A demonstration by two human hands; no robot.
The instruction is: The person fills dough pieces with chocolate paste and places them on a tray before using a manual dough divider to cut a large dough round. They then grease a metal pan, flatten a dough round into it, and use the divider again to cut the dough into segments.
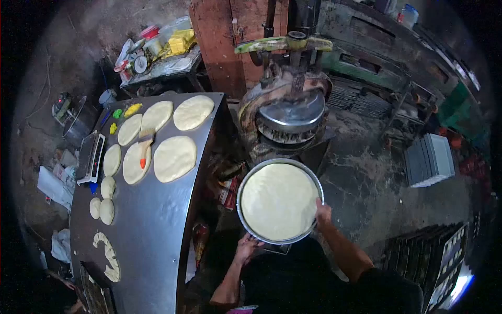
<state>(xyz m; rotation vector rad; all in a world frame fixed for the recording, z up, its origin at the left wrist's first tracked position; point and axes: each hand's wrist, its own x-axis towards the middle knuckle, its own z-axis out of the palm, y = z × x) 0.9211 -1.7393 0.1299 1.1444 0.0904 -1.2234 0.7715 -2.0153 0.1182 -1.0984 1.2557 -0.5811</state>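
Note:
A round metal pan (239,201) filled with flattened pale dough (278,201) is held level in front of the body. My left hand (247,248) grips its lower left rim, and my right hand (323,213) is closed on its right rim. Just beyond the pan stands a heavy machine (285,89) with a round metal lid. On the metal table (151,225) to the left lie several flat dough discs (175,158), small dough balls (106,211) and a curved dough strip (111,257). A brush (145,144) with an orange-tipped handle rests on one disc.
A digital scale (92,157) sits at the table's left edge. Behind is a side table (183,70) with containers. Stacked grey trays (431,159) and a tray rack (429,259) stand at the right. Part of another person's arm (65,282) shows at the lower left.

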